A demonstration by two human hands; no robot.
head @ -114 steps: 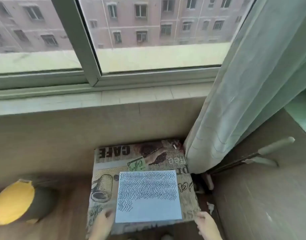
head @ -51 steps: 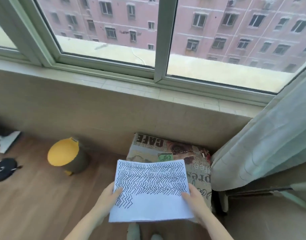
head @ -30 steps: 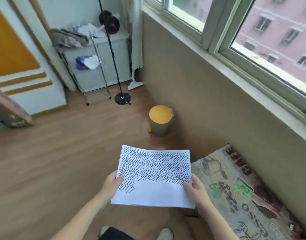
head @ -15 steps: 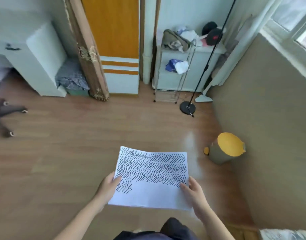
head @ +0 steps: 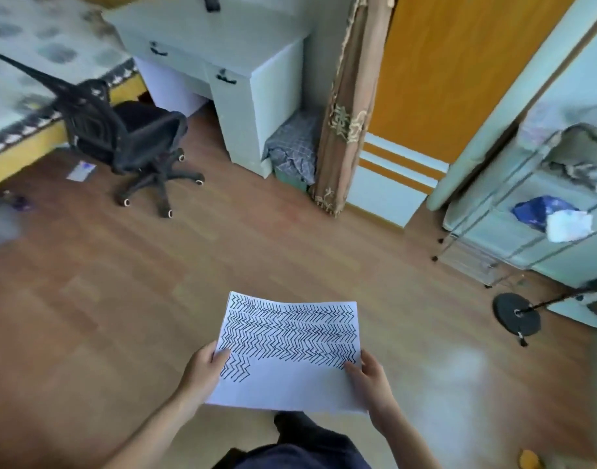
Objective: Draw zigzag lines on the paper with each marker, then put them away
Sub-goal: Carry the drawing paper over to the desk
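Observation:
A white sheet of paper (head: 287, 374) with several rows of dark zigzag lines across its upper part is held flat in the air over the wooden floor. My left hand (head: 202, 374) pinches its left edge, thumb on top. My right hand (head: 371, 377) pinches its right edge, thumb lying on the sheet. No marker is in view.
A black office chair (head: 128, 140) stands at the left before a white desk (head: 229, 72). A rolled brown curtain (head: 344, 106) leans by an orange door (head: 459, 69). A wire rack (head: 534, 204) and a black round stand base (head: 517, 314) are at the right.
I lifted the paper off the printed stool by the window and turned left into the room, carrying it in both hands. The stool and yellow bin have left the view.

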